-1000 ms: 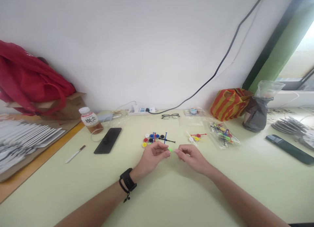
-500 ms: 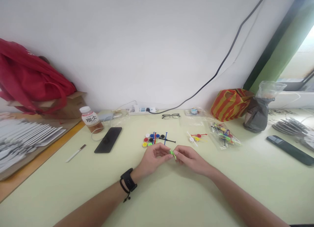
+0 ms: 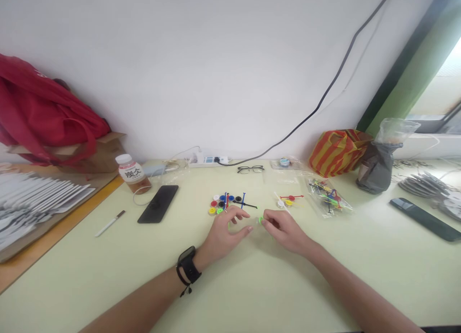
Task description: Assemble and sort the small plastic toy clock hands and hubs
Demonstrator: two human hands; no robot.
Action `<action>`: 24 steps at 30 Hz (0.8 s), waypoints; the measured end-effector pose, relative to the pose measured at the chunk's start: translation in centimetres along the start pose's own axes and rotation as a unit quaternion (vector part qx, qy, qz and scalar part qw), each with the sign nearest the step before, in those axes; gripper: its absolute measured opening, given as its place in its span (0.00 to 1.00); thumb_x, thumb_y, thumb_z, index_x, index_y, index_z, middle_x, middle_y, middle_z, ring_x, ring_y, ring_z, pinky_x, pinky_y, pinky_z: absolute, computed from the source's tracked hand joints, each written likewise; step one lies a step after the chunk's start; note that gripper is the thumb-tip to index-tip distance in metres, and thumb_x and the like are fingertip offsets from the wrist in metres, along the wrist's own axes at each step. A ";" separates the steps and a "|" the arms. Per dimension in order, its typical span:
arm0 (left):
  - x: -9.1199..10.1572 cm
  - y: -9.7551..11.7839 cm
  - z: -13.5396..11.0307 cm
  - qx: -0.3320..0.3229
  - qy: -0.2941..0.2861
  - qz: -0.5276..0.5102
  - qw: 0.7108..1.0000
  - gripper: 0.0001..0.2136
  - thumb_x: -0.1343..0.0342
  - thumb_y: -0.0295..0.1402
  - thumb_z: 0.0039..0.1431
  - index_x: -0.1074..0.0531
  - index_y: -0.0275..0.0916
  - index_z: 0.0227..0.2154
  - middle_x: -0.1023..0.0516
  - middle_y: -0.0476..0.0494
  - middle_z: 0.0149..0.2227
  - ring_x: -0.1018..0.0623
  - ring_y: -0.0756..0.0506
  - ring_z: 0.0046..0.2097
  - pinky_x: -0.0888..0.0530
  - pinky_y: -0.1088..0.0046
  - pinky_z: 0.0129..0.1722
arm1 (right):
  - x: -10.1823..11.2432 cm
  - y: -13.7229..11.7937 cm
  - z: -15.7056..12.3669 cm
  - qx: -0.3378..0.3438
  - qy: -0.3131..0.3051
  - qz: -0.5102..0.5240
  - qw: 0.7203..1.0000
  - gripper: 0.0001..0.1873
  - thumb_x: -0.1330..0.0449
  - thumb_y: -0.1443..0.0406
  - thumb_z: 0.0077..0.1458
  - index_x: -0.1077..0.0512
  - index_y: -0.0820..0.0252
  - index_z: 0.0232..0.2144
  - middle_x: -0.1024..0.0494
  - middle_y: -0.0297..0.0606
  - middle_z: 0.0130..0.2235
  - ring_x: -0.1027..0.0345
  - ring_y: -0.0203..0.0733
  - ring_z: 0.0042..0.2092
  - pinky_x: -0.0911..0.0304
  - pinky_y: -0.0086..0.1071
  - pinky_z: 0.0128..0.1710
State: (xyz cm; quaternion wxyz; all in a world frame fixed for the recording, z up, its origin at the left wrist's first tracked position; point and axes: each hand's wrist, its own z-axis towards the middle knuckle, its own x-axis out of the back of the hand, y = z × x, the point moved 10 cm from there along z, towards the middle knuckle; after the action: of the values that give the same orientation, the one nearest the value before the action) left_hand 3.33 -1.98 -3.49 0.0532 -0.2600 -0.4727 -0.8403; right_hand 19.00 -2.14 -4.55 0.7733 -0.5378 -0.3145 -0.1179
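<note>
A small bright green plastic piece with a round part [image 3: 260, 220] is pinched in the fingertips of my right hand [image 3: 284, 231]. Its details are too small to make out. My left hand [image 3: 225, 232] is just left of it, fingers curved and apart, with nothing seen between thumb and fingers. Past my left hand lies a group of colored round plastic discs [image 3: 213, 211] with blue, red and black arrow-shaped sticks [image 3: 243, 199]. Beyond my right hand are a red arrow [image 3: 292, 197] and white and yellow pieces [image 3: 288, 203].
A clear bag of colored arrow pieces [image 3: 329, 198] lies at right, near a striped bag [image 3: 334, 153] and a dark phone-like slab [image 3: 425, 220]. On the left are a black phone [image 3: 158, 204], a drink bottle [image 3: 134, 174] and a cigarette [image 3: 110, 223]. Glasses [image 3: 250, 169] and a power strip [image 3: 211, 162] sit at the wall.
My hands have come apart. My left fingers have let go of the green piece, and my right hand has drawn it slightly right and up.
</note>
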 end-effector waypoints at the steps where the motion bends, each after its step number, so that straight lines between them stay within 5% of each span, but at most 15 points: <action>1: 0.3 0.1 0.0 -0.013 0.010 0.037 0.999 0.09 0.37 0.32 0.61 0.24 0.43 0.45 0.22 0.42 0.47 0.24 0.41 0.49 0.25 0.62 0.49 | 0.8 0.0 0.0 0.003 0.024 -0.042 0.999 0.17 0.47 0.62 0.63 0.46 0.55 0.23 0.40 0.27 0.22 0.48 0.36 0.25 0.53 0.32 0.28; 5: 0.2 0.5 0.0 -0.062 -0.004 0.158 0.985 0.16 0.40 0.28 0.62 0.28 0.44 0.53 0.25 0.41 0.55 0.31 0.37 0.61 0.33 0.52 0.63 | 2.5 0.1 0.0 0.004 0.071 -0.151 0.986 0.14 0.46 0.64 0.60 0.44 0.55 0.23 0.35 0.30 0.23 0.44 0.37 0.26 0.53 0.33 0.30; 12: -0.8 0.2 -0.4 -0.088 -0.056 0.200 0.974 0.19 0.43 0.29 0.65 0.30 0.44 0.58 0.28 0.38 0.60 0.36 0.34 0.66 0.32 0.47 0.64 | -1.1 1.2 -0.1 -0.014 -0.066 -0.266 0.962 0.15 0.43 0.68 0.56 0.44 0.57 0.21 0.36 0.31 0.21 0.48 0.36 0.25 0.59 0.34 0.29; 20: -1.3 0.0 -0.6 -0.098 -0.092 0.211 0.968 0.16 0.46 0.30 0.68 0.27 0.43 0.57 0.28 0.37 0.62 0.37 0.33 0.68 0.33 0.44 0.66 | 2.2 4.1 0.9 -0.081 0.009 -0.351 0.933 0.09 0.44 0.63 0.62 0.31 0.56 0.28 0.24 0.39 0.30 0.33 0.44 0.33 0.52 0.35 0.32; 24: -1.3 -0.4 -0.5 -0.088 -0.102 0.232 0.963 0.16 0.46 0.32 0.68 0.27 0.42 0.57 0.29 0.37 0.63 0.39 0.31 0.69 0.34 0.44 0.66 | 4.7 5.0 1.1 -0.062 0.110 -0.394 0.910 0.13 0.42 0.59 0.62 0.27 0.56 0.47 0.22 0.47 0.50 0.33 0.56 0.52 0.43 0.43 0.49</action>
State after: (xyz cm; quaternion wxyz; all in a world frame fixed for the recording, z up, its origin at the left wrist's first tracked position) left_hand 4.12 -2.39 -4.61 0.1755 -0.4507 -0.3266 -0.8121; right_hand 24.83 1.52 -5.18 0.6588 -0.4005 -0.4058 -0.4909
